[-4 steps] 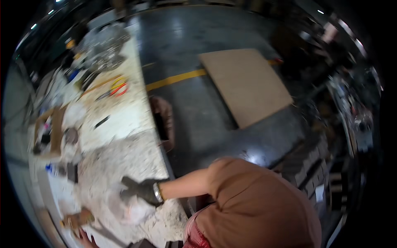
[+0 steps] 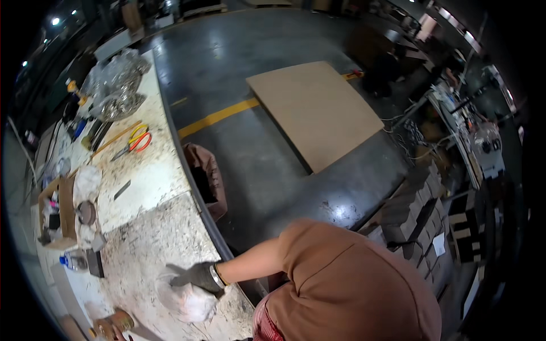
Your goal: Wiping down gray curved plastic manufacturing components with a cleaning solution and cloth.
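A person in a brown short-sleeved shirt leans over a speckled stone worktop [image 2: 142, 170]. The person's right hand [image 2: 196, 277], in a dark glove with a metal bracelet at the wrist, lies palm down with the fingers [image 2: 175, 279] spread apart, pressing on a clear plastic bag [image 2: 185, 301] of pale material. The bag bulges just under and below the fingers, on the near part of the worktop. The left hand is mostly out of view at the lower edge; whether its fingers are open or closed cannot be told. Just beside that edge, below and left of the gloved fingers, sits a small brown object [image 2: 114, 324].

Further left of the fingers lie a small plastic bottle [image 2: 73, 262] and a dark block. Beyond them an open cardboard box [image 2: 63, 213] holds small mixed items too blurred to name, with a round tin [image 2: 86, 212] beside it. Farther up the worktop are red-and-yellow-handled scissors [image 2: 135, 142], then crumpled clear plastic [image 2: 116, 82]. A brown bag [image 2: 207, 179] hangs open at the worktop's edge, its contents dark. On the grey floor beyond lies a large flat brown board [image 2: 315, 111] across a yellow line.

Compared with the earlier frame, the gloved hand and bag are in the same place.
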Tool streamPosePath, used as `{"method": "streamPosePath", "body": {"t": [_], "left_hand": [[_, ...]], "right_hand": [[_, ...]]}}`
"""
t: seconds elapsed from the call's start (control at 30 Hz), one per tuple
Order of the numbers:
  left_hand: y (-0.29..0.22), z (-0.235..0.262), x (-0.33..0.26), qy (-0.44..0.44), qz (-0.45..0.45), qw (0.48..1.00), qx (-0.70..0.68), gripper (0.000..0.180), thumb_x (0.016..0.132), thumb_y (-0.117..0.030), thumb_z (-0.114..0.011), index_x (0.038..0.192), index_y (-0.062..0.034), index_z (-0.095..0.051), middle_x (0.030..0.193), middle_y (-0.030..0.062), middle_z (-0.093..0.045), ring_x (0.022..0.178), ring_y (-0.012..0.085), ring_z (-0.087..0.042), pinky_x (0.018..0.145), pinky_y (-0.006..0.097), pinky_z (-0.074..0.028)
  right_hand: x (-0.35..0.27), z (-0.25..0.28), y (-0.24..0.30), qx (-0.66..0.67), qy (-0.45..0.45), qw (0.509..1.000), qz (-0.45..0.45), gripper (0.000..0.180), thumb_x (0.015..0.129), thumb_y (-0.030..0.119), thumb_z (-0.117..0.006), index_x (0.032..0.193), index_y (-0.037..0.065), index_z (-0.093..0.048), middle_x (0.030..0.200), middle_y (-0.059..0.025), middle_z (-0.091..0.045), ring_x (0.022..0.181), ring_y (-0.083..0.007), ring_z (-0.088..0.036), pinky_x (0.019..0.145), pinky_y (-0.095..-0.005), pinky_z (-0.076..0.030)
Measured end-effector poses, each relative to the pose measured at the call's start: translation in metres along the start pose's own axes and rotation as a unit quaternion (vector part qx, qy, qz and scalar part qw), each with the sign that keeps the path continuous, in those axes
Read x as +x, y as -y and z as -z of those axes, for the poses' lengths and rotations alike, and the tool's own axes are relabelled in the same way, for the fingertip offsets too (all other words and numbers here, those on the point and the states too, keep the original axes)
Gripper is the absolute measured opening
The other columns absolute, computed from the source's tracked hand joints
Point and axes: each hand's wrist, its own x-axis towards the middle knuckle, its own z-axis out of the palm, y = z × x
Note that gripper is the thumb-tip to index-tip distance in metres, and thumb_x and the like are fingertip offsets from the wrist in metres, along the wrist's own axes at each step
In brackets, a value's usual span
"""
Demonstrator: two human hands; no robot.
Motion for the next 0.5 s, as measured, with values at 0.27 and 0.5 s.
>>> {"method": "streamPosePath", "body": {"t": [0.27, 0.5], "left_hand": [[-0.069, -0.227, -0.117, 0.378, -0.131, 0.914, 0.065, 0.080, 0.078, -0.021, -0.070, 0.142, -0.0116, -0.025, 0.130, 0.0132, -0.048, 0.115, 0.0231, -0.049, 0.078, 0.043, -0.050], [0.002, -0.061, -0.014, 0.063, -0.052, 0.996, 0.039, 0.077, 0.077, -0.018, -0.070, 0.141, -0.0085, -0.028, 0.127, 0.0139, -0.050, 0.112, 0.0243, -0.052, 0.077, 0.043, -0.051]], "right_hand": [[-0.041, 0.028, -0.038, -0.018, -0.050, 0.998, -0.044, 0.085, 0.080, 0.055, -0.062, 0.146, 0.041, -0.010, 0.139, -0.0043, -0.041, 0.118, -0.0239, -0.043, 0.092, -0.0439, -0.040], [-0.040, 0.027, -0.055, -0.072, -0.031, 0.987, -0.140, 0.096, 0.076, 0.076, -0.043, 0.149, 0.023, -0.009, 0.151, -0.0153, -0.018, 0.137, -0.0353, -0.020, 0.107, -0.0541, -0.022]]}}
